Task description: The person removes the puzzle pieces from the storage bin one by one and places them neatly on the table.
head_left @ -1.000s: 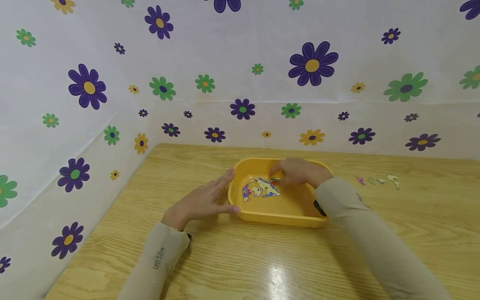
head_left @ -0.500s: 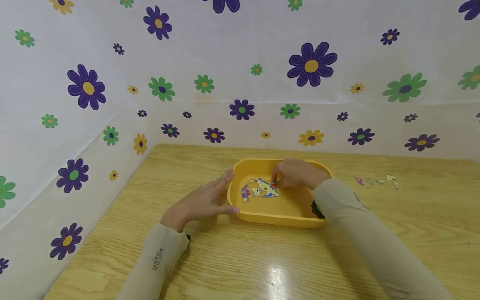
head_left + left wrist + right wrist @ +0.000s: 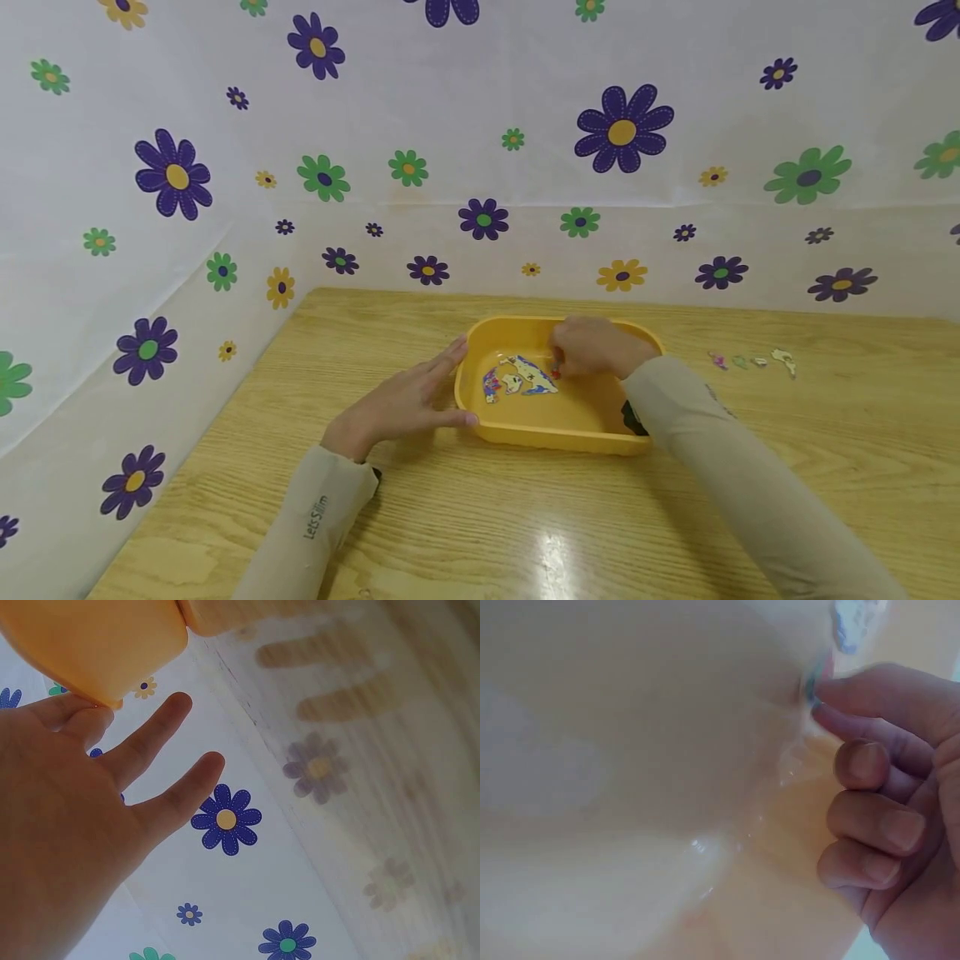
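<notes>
A yellow tray (image 3: 570, 438) stands on the table, seen in the head view. My left hand (image 3: 408, 408) touches its left side with fingers spread and fairly straight, the thumb at the near corner. Inside the tray, my right hand (image 3: 600, 346) pinches a small red and green flat piece (image 3: 810, 686) between thumb and index finger, the other fingers curled in. The hand partly hides this piece in the head view. Left of it on the tray floor lie a larger cream and blue cut-out piece (image 3: 538, 380), a small cream piece (image 3: 513, 383) and a purple and red piece (image 3: 491, 386).
Right of the tray, several small cut-out pieces lie in a row on the wooden table (image 3: 480, 517), among them a pink one (image 3: 718, 361) and a cream curved one (image 3: 784, 361). A flower-printed sheet (image 3: 450, 167) hangs behind and along the left.
My right hand's thumb and fingertips have closed on the small red and green piece, which now shows less and has shifted slightly right. The left hand stays at the tray.
</notes>
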Motion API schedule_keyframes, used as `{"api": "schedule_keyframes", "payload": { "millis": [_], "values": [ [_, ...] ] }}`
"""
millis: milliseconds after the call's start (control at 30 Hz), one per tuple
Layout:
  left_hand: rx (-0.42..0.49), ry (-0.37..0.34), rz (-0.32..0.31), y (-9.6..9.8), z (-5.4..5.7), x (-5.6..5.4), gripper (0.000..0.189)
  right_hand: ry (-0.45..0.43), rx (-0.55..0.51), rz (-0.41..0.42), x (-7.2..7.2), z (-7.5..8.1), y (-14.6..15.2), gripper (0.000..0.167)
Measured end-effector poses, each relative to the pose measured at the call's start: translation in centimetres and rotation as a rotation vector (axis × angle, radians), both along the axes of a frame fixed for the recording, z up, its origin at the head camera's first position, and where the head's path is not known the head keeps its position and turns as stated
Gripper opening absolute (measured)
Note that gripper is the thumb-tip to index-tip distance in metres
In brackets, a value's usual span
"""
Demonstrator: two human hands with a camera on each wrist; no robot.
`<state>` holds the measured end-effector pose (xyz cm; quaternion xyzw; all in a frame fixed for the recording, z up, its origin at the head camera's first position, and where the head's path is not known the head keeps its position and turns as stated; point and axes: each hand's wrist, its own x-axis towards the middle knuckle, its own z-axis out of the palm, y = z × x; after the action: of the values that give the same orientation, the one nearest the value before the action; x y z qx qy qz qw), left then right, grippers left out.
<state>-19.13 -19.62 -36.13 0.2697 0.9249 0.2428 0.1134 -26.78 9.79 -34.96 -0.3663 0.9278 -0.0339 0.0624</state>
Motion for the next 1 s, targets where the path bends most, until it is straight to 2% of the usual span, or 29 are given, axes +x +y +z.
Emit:
{"api": "schedule_keyframes", "payload": {
  "millis": [133,233,433,500,1000],
  "values": [
    [0.006,-0.002,-0.002,0.05,-0.01,0.02,0.106,0.019,-0.047,0.002,-0.18,-0.11,0.27,0.008],
    [0.006,-0.011,-0.003,0.13,-0.03,0.02,0.106,0.002,-0.055,0.018,-0.27,-0.10,0.34,0.004],
    [0.007,-0.026,0.003,0.04,0.05,0.05,0.106,-0.160,-0.019,0.016,-0.26,0.06,0.04,0.011],
    [0.007,-0.026,0.005,0.02,0.08,0.07,0.106,-0.188,-0.011,0.015,-0.21,0.09,-0.04,0.012],
    [0.002,-0.026,0.009,-0.04,-0.05,0.02,0.107,-0.174,0.139,-0.077,0.39,0.69,-0.63,0.014]
  ]
}}
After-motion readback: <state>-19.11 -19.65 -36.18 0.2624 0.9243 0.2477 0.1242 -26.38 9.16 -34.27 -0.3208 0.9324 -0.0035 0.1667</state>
